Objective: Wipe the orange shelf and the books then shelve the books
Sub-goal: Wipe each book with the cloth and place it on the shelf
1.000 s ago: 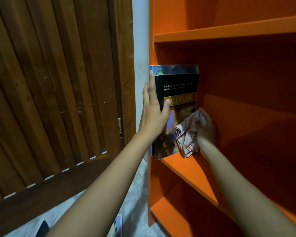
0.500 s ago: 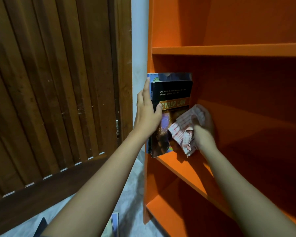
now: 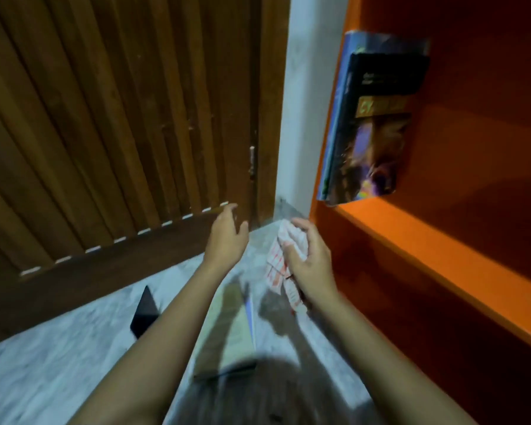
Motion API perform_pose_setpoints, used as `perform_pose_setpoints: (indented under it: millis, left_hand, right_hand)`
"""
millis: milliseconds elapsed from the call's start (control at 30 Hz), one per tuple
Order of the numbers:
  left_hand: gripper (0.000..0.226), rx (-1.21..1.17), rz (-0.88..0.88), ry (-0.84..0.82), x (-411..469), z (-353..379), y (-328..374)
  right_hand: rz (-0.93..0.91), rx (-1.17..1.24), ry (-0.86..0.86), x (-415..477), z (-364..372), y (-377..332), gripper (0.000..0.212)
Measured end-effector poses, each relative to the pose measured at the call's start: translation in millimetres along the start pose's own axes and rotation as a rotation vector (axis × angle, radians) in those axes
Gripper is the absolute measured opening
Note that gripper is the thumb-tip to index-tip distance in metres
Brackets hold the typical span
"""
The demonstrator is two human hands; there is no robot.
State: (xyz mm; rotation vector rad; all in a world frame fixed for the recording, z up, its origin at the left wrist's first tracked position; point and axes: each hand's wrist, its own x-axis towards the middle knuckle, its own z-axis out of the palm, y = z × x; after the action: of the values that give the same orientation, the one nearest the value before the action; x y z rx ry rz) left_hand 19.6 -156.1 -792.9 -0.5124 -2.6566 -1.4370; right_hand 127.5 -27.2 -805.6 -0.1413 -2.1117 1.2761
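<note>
Two books (image 3: pixel 371 124) stand upright at the left end of the orange shelf (image 3: pixel 417 240), the front one black with an orange title band. My left hand (image 3: pixel 226 237) hangs over the floor with its fingers spread and holds nothing. To its right, my right hand (image 3: pixel 308 259) grips a crumpled white and red cloth (image 3: pixel 284 265) below the shelf's front edge. More books (image 3: pixel 230 329) lie on the floor under my arms, partly hidden by them.
A brown slatted wooden door (image 3: pixel 120 133) fills the left. A strip of white wall (image 3: pixel 307 102) separates it from the shelf's orange side. A dark flat phone (image 3: pixel 144 311) lies on the pale marble floor (image 3: pixel 43 378).
Both hands have left the shelved books and dropped toward the floor. The view has swung down and left. The cloth came down in my right hand.
</note>
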Motion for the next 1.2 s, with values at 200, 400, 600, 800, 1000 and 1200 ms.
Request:
perform_pose_setpoints:
  millis: [200,400,600,800,1000,1200]
  left_hand:
    - [0.037,0.073,-0.365,-0.096,-47,8,-144]
    - [0.035,0.019,-0.580,-0.144,-73,26,-226]
    - [0.038,-0.093,-0.600,-0.189,-78,52,-285]
    - [0.037,-0.318,-0.666,-0.240,-76,68,-319]
    - [0.055,-0.270,-0.694,-0.156,-79,55,-341]
    - [0.031,-0.364,-0.622,-0.052,-82,40,-349]
  right_hand:
    - [0.469,-0.072,-0.448,-51,77,80,0.043]
    - [0.618,-0.133,-0.507,-74,131,138,0.013]
    - [0.746,-0.200,-0.526,-77,166,193,0.026]
    - [0.733,-0.148,-0.472,-96,188,202,0.034]
    - [0.674,-0.067,-0.593,-114,211,197,0.041]
    - [0.597,-0.027,-0.487,-125,222,197,0.047]
